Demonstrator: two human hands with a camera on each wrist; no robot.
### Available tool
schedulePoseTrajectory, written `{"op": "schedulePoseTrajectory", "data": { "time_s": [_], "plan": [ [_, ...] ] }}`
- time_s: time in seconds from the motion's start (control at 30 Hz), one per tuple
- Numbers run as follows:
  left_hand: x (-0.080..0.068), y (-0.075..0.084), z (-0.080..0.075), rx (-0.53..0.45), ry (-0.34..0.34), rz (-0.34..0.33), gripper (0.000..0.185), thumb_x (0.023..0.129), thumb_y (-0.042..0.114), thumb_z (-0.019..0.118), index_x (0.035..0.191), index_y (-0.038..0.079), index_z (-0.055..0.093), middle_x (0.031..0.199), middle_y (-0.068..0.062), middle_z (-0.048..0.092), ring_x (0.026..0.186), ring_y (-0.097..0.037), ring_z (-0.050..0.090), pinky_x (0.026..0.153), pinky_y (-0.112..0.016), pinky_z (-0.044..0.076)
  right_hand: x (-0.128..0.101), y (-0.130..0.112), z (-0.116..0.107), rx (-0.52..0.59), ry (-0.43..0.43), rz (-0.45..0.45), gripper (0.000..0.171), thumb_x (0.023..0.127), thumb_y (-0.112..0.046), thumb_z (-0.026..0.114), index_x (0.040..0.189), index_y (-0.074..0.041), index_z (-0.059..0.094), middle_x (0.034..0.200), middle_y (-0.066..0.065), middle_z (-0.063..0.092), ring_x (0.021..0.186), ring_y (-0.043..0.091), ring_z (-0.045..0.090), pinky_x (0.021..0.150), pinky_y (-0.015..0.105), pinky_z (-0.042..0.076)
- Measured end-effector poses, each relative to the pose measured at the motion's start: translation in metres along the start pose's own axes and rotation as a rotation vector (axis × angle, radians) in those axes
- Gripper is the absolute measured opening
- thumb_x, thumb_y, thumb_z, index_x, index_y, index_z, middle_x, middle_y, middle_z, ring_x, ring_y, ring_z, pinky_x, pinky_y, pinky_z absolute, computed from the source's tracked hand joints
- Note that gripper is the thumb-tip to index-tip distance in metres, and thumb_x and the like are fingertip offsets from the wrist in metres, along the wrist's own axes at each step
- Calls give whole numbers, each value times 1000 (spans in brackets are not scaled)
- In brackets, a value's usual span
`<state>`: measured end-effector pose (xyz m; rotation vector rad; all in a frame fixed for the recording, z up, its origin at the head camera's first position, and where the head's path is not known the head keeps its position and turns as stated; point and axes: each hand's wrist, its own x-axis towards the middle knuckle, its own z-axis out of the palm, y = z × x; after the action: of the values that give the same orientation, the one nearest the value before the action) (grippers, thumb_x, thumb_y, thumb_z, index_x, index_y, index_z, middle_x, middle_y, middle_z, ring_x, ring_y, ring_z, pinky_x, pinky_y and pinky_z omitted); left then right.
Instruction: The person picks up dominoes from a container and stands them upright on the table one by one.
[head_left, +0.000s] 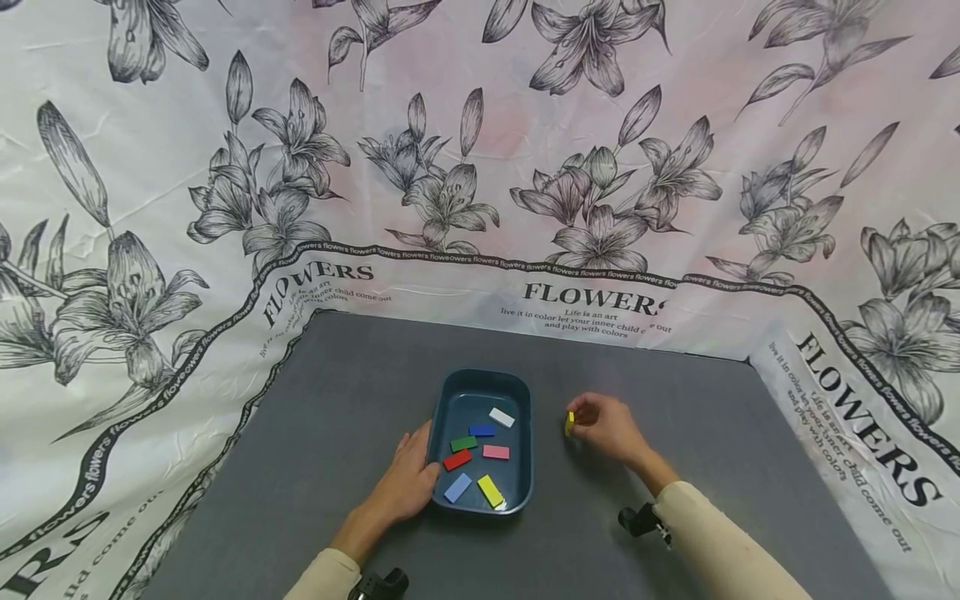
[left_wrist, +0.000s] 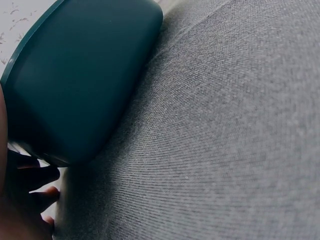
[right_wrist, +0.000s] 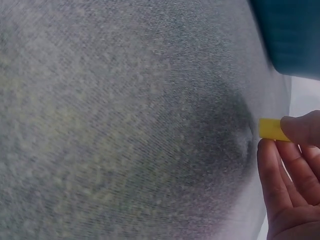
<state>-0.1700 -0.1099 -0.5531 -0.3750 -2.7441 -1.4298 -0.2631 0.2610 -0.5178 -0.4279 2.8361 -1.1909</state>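
A dark teal plastic tray (head_left: 450, 392) stands on the grey tabletop. Inside lie several small rectangular blocks, among them a white block (head_left: 502, 417), a blue block (head_left: 482, 430), a green block (head_left: 463, 444), a red block (head_left: 457, 460), a pink block (head_left: 496, 452), a light blue block (head_left: 457, 487) and a yellow block (head_left: 491, 491). My left hand (head_left: 408, 479) holds the tray's left side, thumb at the rim and fingers along the outer wall. To the tray's right, my right hand (head_left: 611, 427) pinches another yellow block (right_wrist: 271, 129) between thumb and fingertips, close over the table.
A grey cloth-covered table (head_left: 375, 358) carries everything. White fabric (head_left: 450, 292) printed with flowers and lettering walls it at the back and both sides. A dark wrist mount (head_left: 641, 521) sits by the right sleeve.
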Motion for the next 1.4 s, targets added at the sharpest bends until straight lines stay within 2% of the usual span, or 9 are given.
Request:
{"op": "schedulePoseTrajectory", "data": {
  "time_s": [0.17,0.33,0.4,0.47,0.77,1.0,1.23,1.4],
  "plan": [
    [0,2,0,-11,7,10,70,98,4,50,166,-1,38,170,-20,47,157,-43,41,132,-74,10,1,4,2,-8,10,-11,21,89,0,84,109,-4,77,103,8,82,96,23,79,82,35,63],
    [-1,-1,-2,-12,39,30,69,97,7,51,164,-5,39,166,-25,49,155,-47,43,131,-74,14,3,0,5,-19,9,-35,22,89,2,83,109,-3,77,104,11,81,96,25,79,84,39,65],
    [-2,-2,-4,-13,43,16,69,97,6,51,164,-5,39,166,-25,49,156,-46,42,132,-72,13,5,-2,6,-19,-1,-52,22,89,2,83,110,-2,77,104,11,81,97,25,79,85,40,65],
    [-2,-2,-6,-12,38,-6,70,98,5,51,165,-4,38,168,-23,48,158,-44,41,134,-71,11,7,-4,7,-16,-6,-60,22,89,2,83,109,-1,77,104,11,81,97,26,79,85,40,65],
    [1,-1,-6,0,4,-23,71,100,6,50,169,1,35,172,-17,45,161,-40,39,135,-69,8,8,-7,5,-30,-11,-40,25,88,3,82,112,-1,77,106,12,82,98,26,79,87,46,66],
    [3,2,-4,4,19,9,70,97,4,51,166,-2,38,169,-21,49,158,-44,41,132,-74,11,4,-6,-1,-39,-26,-32,28,88,0,83,115,-2,77,108,10,82,99,24,79,88,43,65],
    [1,3,-1,2,-2,-7,72,98,4,52,168,-1,36,170,-20,47,158,-44,40,133,-73,10,-1,-4,-10,-74,-46,-68,34,88,-4,85,121,1,76,114,11,81,101,25,79,90,46,65],
    [-1,2,1,-4,-14,-22,72,99,4,51,168,0,35,172,-18,45,160,-41,39,134,-71,9,-3,-8,-18,-79,-45,-54,36,92,-11,83,125,1,75,117,13,81,105,26,79,93,48,64]
  ]
}}
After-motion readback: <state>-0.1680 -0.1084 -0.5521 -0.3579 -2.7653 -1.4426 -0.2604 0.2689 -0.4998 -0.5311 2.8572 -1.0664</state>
